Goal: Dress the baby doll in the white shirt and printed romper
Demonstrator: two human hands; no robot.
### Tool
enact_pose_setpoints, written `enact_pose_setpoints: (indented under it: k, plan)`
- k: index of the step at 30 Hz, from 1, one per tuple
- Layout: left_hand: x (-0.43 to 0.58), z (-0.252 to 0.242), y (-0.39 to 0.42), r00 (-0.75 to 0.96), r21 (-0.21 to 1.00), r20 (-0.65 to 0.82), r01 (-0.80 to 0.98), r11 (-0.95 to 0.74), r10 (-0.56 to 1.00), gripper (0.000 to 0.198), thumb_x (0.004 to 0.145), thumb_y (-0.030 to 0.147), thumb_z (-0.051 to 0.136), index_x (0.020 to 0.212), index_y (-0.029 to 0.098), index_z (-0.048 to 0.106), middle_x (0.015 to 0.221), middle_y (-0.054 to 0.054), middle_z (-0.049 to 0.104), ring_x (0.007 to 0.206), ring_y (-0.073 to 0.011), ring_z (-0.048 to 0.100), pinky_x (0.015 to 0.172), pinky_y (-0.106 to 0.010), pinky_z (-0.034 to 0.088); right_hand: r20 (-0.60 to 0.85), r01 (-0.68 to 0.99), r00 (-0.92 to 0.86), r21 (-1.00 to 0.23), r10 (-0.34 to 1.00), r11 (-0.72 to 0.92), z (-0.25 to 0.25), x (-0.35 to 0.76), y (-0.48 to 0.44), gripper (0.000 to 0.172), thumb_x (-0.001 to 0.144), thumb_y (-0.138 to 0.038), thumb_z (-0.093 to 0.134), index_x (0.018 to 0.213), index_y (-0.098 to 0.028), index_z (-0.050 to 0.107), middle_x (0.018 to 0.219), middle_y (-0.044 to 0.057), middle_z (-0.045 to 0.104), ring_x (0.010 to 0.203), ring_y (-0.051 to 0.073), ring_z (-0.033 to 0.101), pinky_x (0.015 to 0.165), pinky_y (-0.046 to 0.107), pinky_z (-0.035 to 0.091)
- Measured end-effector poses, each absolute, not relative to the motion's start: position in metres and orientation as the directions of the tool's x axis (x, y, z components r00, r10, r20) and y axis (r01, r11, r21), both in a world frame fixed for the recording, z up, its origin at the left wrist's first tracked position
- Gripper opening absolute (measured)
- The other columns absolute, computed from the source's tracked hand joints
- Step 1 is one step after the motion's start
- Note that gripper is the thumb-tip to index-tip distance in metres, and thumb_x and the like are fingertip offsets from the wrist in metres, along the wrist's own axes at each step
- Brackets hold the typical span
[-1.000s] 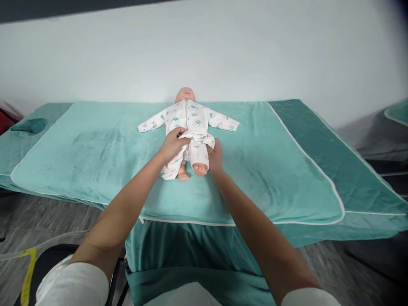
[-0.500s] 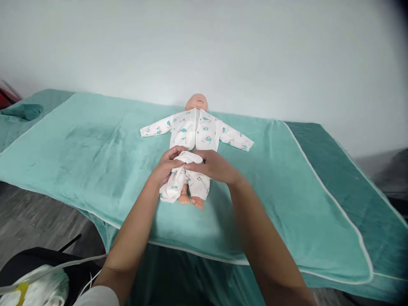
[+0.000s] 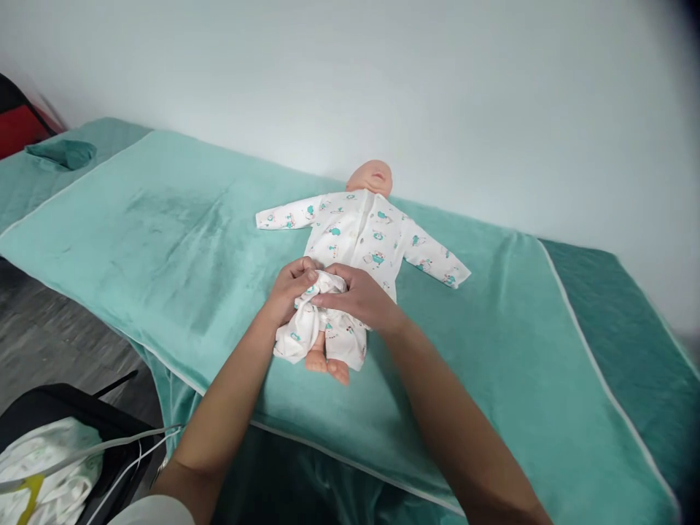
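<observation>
At the very bottom left, a crumpled white bundle with a yellow strip (image 3: 44,474) sits on a flat black thing (image 3: 82,423), with thin white cords (image 3: 109,445) across it. Two bare arms reach up from there. The left hand (image 3: 289,293) and the right hand (image 3: 358,297) meet at the tummy of a small pink plastic baby doll (image 3: 372,177). Both hands are curled tight. Their fingers and thumbs pinch a bunched-up bit of the doll's white cotton sleepsuit with little teal pictures (image 3: 358,233).

The doll lies on its back, face up, sleeves spread wide. Its two bare feet (image 3: 328,364) poke out of the suit legs. Under it is a big soft teal blanket with a white edge (image 3: 164,219), spread over a darker teal cover (image 3: 628,306).

Far off at the left lies a small dark teal folded cloth (image 3: 61,153), and past it a red and black thing (image 3: 19,117). A plain white wall (image 3: 437,87) stands behind.
</observation>
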State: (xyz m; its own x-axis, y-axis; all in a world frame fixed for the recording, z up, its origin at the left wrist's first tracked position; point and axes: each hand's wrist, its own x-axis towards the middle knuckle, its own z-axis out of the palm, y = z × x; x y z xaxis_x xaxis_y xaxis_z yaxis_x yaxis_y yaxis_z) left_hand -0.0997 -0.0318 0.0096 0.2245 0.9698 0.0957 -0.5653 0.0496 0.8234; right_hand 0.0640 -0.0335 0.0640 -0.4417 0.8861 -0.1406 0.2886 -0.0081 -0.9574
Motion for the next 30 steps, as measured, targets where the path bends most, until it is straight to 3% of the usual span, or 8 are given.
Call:
enact_pose_setpoints:
  k: [3,6,9,15,19,24,26,30]
  plan:
    - [-0.099,0.008,-0.034,0.209,0.835,0.115,-0.55,0.02,0.971,0.064,0.072,0.069,0.082,0.063,0.017,0.046,0.068,0.003,0.048,0.061,-0.0084,0.043,0.058,-0.023,0.035,-0.149,0.259,-0.468,-0.965,0.871,-0.026,0.062,0.065,-0.033,0.031,0.075,-0.044,0.083,0.076,-0.018,0.066,0.073,-0.003,0.058,0.071,0.014,0.051,0.067,0.028,0.038]
    - [-0.099,0.005,-0.034,0.219,0.871,0.073,-0.488,0.045,0.973,0.063,0.076,0.073,0.076,0.064,0.017,0.05,0.067,0.003,0.049,0.061,-0.0091,0.042,0.057,-0.024,0.034,-0.115,0.096,-0.476,-0.992,0.872,-0.079,0.056,0.071,-0.033,0.023,0.076,-0.038,0.082,0.08,-0.018,0.072,0.078,-0.002,0.063,0.075,0.014,0.054,0.069,0.028,0.04]
    - [-0.102,0.003,-0.035,0.262,0.9,0.024,-0.426,0.093,0.965,0.052,0.074,0.063,0.084,0.073,0.016,0.061,0.069,0.003,0.053,0.061,-0.0083,0.044,0.057,-0.022,0.034,-0.135,-0.091,-0.428,-0.977,0.894,-0.191,0.05,0.078,-0.033,0.023,0.071,-0.035,0.084,0.087,-0.02,0.077,0.083,0.0,0.068,0.076,0.015,0.058,0.07,0.028,0.043]
    - [-0.106,0.007,-0.038,0.3,0.865,0.018,-0.484,0.136,0.954,0.047,0.068,0.053,0.092,0.091,0.017,0.072,0.07,0.003,0.059,0.06,-0.0083,0.05,0.056,-0.02,0.036,-0.197,-0.231,-0.329,-0.931,0.924,-0.281,0.045,0.082,-0.032,0.025,0.064,-0.034,0.088,0.072,-0.02,0.069,0.067,-0.002,0.059,0.064,0.013,0.052,0.06,0.025,0.04]
    - [-0.109,0.013,-0.039,0.373,0.847,0.032,-0.502,0.173,0.927,0.056,0.058,0.041,0.097,0.104,0.019,0.074,0.082,0.0,0.069,0.068,-0.012,0.06,0.061,-0.022,0.043,-0.189,-0.276,-0.328,-0.918,0.926,-0.285,0.043,0.085,-0.031,0.036,0.064,-0.038,0.088,0.066,-0.022,0.056,0.061,-0.005,0.05,0.057,0.011,0.043,0.054,0.025,0.034]
    - [-0.113,0.018,-0.036,0.513,0.904,0.005,-0.369,0.215,0.858,0.074,0.058,0.023,0.097,0.127,0.021,0.072,0.112,-0.007,0.076,0.094,-0.0197,0.069,0.078,-0.025,0.051,-0.145,-0.236,-0.26,-0.949,0.955,-0.208,0.041,0.082,-0.034,0.039,0.073,-0.049,0.082,0.076,-0.025,0.052,0.067,-0.004,0.051,0.061,0.014,0.045,0.059,0.028,0.039]
    - [-0.115,0.018,-0.035,0.521,0.912,-0.015,-0.343,0.225,0.854,0.066,0.062,0.022,0.096,0.124,0.021,0.073,0.107,-0.006,0.076,0.091,-0.0182,0.069,0.078,-0.024,0.051,-0.118,-0.212,-0.241,-0.962,0.963,-0.171,0.04,0.08,-0.035,0.043,0.074,-0.055,0.082,0.078,-0.026,0.05,0.069,-0.004,0.05,0.063,0.014,0.045,0.06,0.028,0.039]
    - [-0.115,0.012,-0.034,0.475,0.9,-0.032,-0.369,0.232,0.879,0.035,0.07,0.029,0.093,0.096,0.016,0.074,0.086,-0.001,0.071,0.072,-0.0114,0.064,0.066,-0.02,0.048,-0.062,-0.171,-0.246,-0.98,0.967,-0.106,0.038,0.077,-0.036,0.049,0.077,-0.064,0.079,0.079,-0.025,0.05,0.072,-0.004,0.049,0.065,0.013,0.043,0.062,0.027,0.039]
